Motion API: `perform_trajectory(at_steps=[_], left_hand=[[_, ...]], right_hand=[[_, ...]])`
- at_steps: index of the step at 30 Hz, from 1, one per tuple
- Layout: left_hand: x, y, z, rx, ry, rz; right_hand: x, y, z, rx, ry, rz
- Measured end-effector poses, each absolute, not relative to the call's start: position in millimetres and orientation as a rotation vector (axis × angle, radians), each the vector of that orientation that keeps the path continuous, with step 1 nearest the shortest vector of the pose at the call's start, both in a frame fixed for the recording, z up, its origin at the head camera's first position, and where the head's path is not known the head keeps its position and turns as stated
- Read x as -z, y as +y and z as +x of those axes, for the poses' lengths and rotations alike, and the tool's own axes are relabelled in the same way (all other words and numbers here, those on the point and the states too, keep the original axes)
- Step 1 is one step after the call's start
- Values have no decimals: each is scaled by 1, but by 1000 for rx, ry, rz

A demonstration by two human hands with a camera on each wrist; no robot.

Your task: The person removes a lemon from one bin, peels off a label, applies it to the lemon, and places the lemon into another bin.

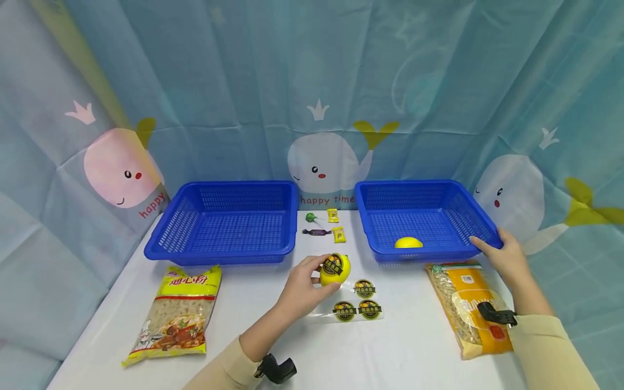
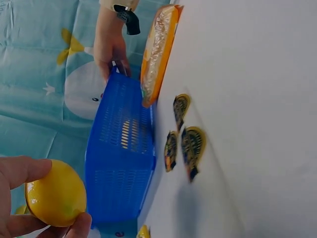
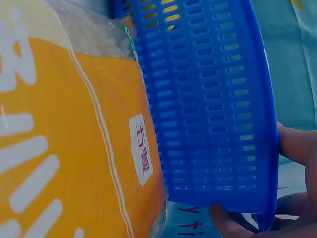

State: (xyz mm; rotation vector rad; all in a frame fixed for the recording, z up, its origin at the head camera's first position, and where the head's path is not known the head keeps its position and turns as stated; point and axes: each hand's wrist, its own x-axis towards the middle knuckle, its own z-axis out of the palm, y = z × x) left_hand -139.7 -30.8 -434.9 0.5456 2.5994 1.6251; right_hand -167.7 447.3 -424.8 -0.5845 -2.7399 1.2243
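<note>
My left hand (image 1: 298, 288) holds a yellow lemon (image 1: 345, 271) between thumb and fingers, raised above the table. A round black-and-gold sticker (image 1: 333, 264) faces up on this lemon. Below it lies a clear sheet (image 1: 322, 318) with three similar stickers. With my right hand (image 1: 509, 260) I grip the near right corner of the right blue basket (image 1: 439, 252), thumb over the rim; in the right wrist view fingers (image 3: 230, 225) curl under that corner. Another lemon (image 1: 408, 243) sits inside this basket near its front wall.
An identical blue basket (image 1: 219, 254) stands at the left. Between the baskets lie a green lollipop (image 1: 310, 217), a purple-wrapped candy (image 1: 317, 232) and two yellow candies (image 1: 338, 234). A pasta bag (image 1: 182, 314) lies front left, an orange bag (image 1: 470, 309) front right. A curtain (image 1: 322, 81) hangs behind.
</note>
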Motion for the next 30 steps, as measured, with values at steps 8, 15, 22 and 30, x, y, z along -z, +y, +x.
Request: perform_trajectory(at_steps=[8,15,22,30], left_hand=[[410,0,-175,-1486,2632,633],[400,37,-198,-1429,2647,731],[399,71,-215,-1261,2731,745],[410,96,-225,-1182,2819,700]], right_hand=[[429,450,-167,-1253,-2724,-609],[430,450,-168,-1260,-2727,-607],[427,448,-166,-1268,-2729,-619],[425,444,-165,-1271,-2731,-606]])
